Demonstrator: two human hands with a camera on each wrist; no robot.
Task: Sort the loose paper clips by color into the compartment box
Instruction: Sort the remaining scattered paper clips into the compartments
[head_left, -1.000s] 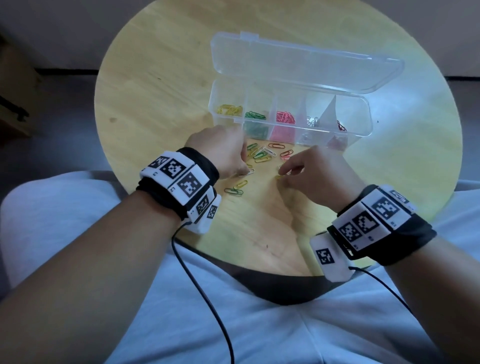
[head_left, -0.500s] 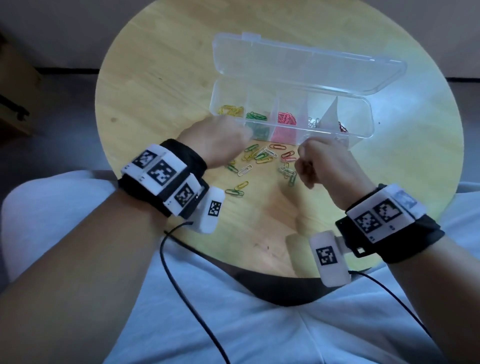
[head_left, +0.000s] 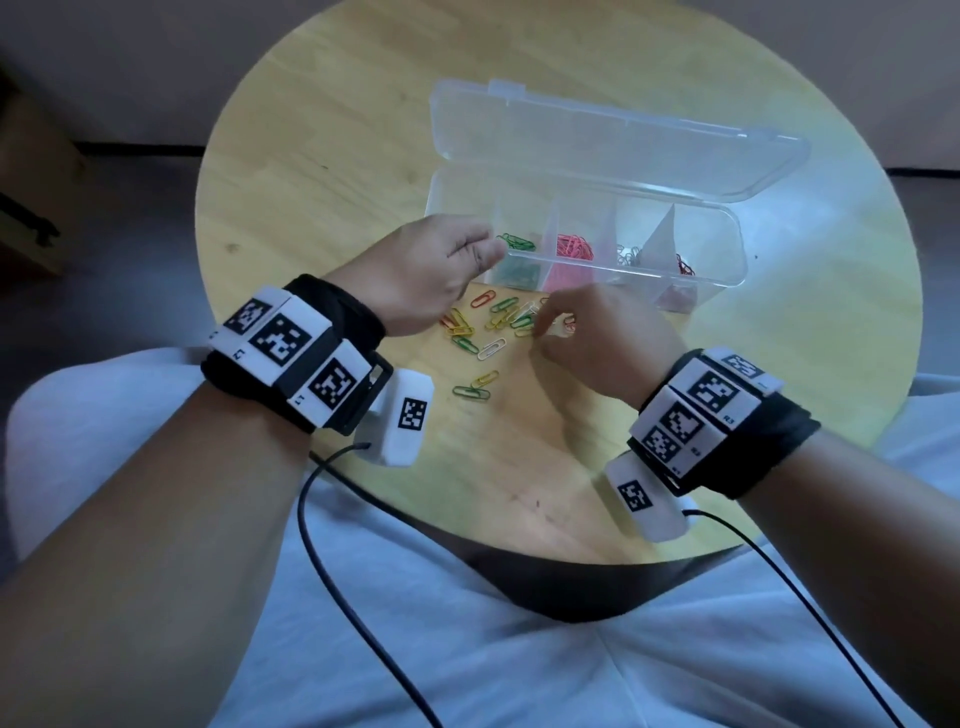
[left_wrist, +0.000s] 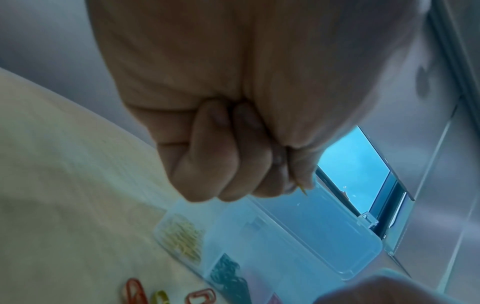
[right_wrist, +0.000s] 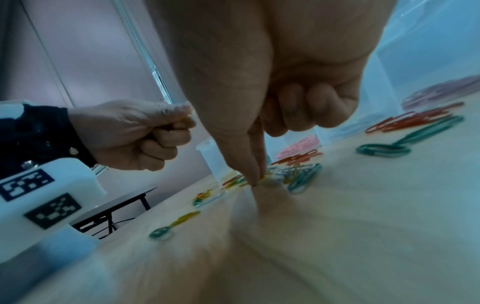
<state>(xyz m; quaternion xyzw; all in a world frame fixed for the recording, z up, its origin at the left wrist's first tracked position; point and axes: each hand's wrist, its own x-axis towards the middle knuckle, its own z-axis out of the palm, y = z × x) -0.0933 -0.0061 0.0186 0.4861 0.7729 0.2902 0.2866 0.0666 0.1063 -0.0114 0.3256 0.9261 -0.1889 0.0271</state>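
Note:
A clear compartment box (head_left: 727, 270) lies on the round wooden table with its lid (head_left: 623, 140) open behind it. It holds green clips (head_left: 517, 243), pink clips (head_left: 574, 247), silver clips (head_left: 628, 254) and dark red clips (head_left: 685, 265). Its yellow clips (left_wrist: 182, 240) show in the left wrist view. My left hand (head_left: 457, 260) hovers over the box's left end, fingers curled, pinching a yellow clip (left_wrist: 302, 190). Loose mixed clips (head_left: 498, 317) lie in front of the box. My right hand (head_left: 550, 325) pinches thumb and forefinger onto a clip in that pile; its colour is unclear.
A white clip (head_left: 491, 348) and a green and yellow pair (head_left: 475, 387) lie apart, nearer me. The table's near edge (head_left: 519, 545) is over my lap. Black cables (head_left: 332, 545) run from both wrist units. Bare wood lies left of the box.
My left hand rose from the pile to the box's left end with a clip. My right hand lifted toward the box front, then came back down onto the pile.

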